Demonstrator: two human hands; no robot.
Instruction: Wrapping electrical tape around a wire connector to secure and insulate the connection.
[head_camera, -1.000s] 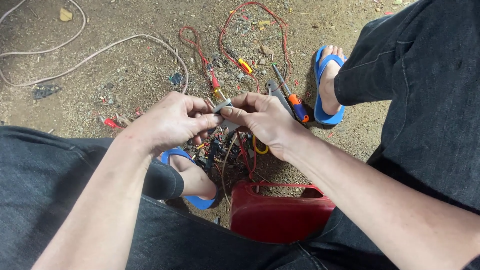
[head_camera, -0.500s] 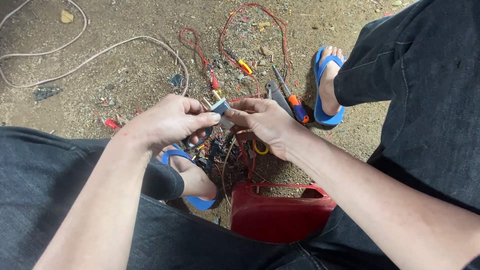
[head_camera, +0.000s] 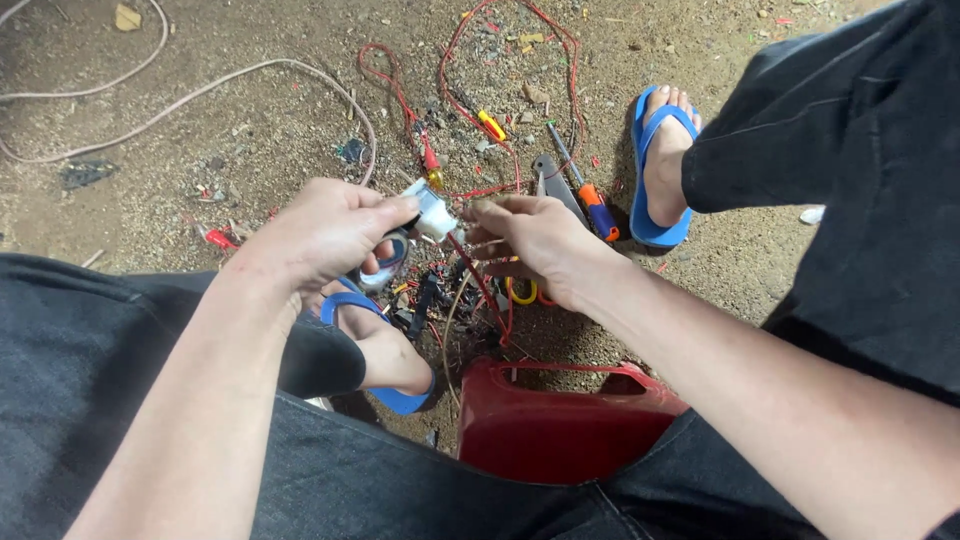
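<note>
Taking the red plastic stool (head_camera: 560, 430) under the person as the landmark, the scene reads from left to right. Far up and left of the stool, pale cords (head_camera: 180, 95) curl over the bare dirt ground (head_camera: 250, 130), out of the way of the work. Nearer, up and left of the stool, the left hand (head_camera: 320, 235) is raised above the left foot in its blue rubber sandal (head_camera: 385, 385); its fingers are curled closed, thumb and forefinger pinching a small white plastic connector block (head_camera: 432, 213), probably so that the part stays steady at eye level while the other hand works on it. A roll of blue-edged tape (head_camera: 385, 265) sits under the same hand's lower fingers, seemingly hooked there to stay within reach, though the exact grip is hidden. Directly above the stool, the right hand (head_camera: 535, 240) meets the block from the other side, fingertips bunched and nearly closed on thin red wire (head_camera: 480, 275) that drops from the block toward the stool. The block itself looks small, boxy and whitish, with a dark edge on its left face; finer detail is too small to tell. Beyond the hands, more red wire loops (head_camera: 530, 60) lie on the ground, with an orange-handled screwdriver (head_camera: 590, 200) just right of them and the right foot's blue sandal (head_camera: 655, 170) further right.
</note>
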